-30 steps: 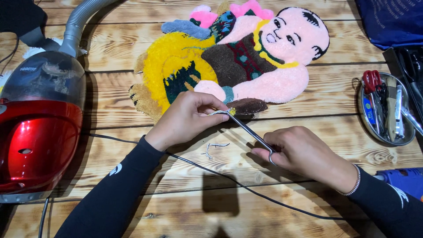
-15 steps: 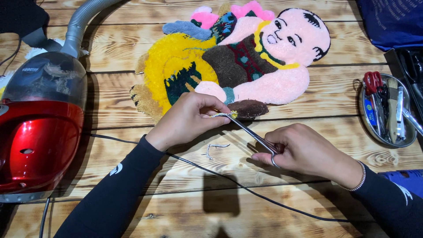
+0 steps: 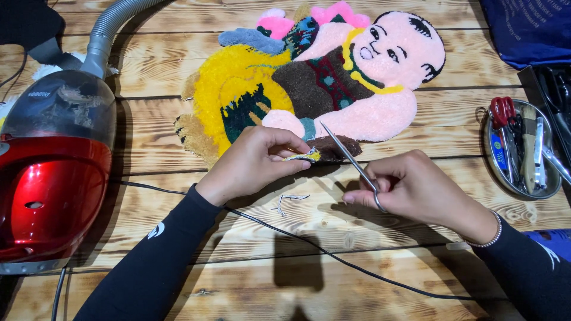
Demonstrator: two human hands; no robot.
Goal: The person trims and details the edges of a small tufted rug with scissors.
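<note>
A red vacuum cleaner [image 3: 50,178] stands at far left. The left hand [image 3: 253,163] pinches the tufted rug's [image 3: 315,83] lower edge on the table [image 3: 357,273]; the right hand's [image 3: 410,187] grip holds scissors [image 3: 351,160], blades nearly closed. A slip could nick the pile or the pinching fingers.

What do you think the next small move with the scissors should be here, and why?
Probably bring the scissors down to the rug's lower edge. The left hand pinches up that edge, while the right hand holds the blades pointing up, clear of it; cut scraps lie on the table.
</note>
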